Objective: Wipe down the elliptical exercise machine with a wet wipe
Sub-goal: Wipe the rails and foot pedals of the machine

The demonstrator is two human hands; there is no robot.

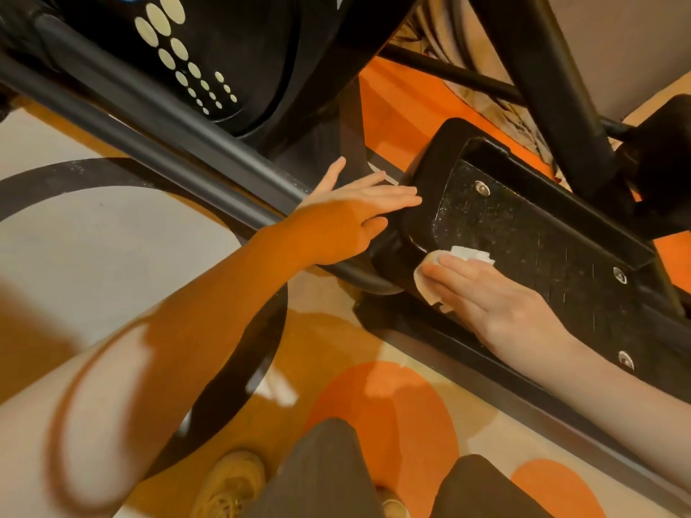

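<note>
**Wipe on the pedal's near corner**

Pedal cleaning is the step in hand, by the look of it. The right hand [497, 293] lies flat, fingers straight, pressing a small white crumpled wet wipe [454, 261] onto the near rounded corner of the black textured plastic foot pedal [531, 233] of the black elliptical machine [209, 54]. The left hand [347, 214] is spread wide, fingers straight, resting against the pedal's end edge beside the dark steel rail [157, 143], seemingly to steady it. The wipe looks thin, limp and damp, so it will bunch and slide unless pinned under flat fingers. The pedal seems stiff yet may swing; bracing its end edge looks sensible. Dusty specks show across the tread.
</note>
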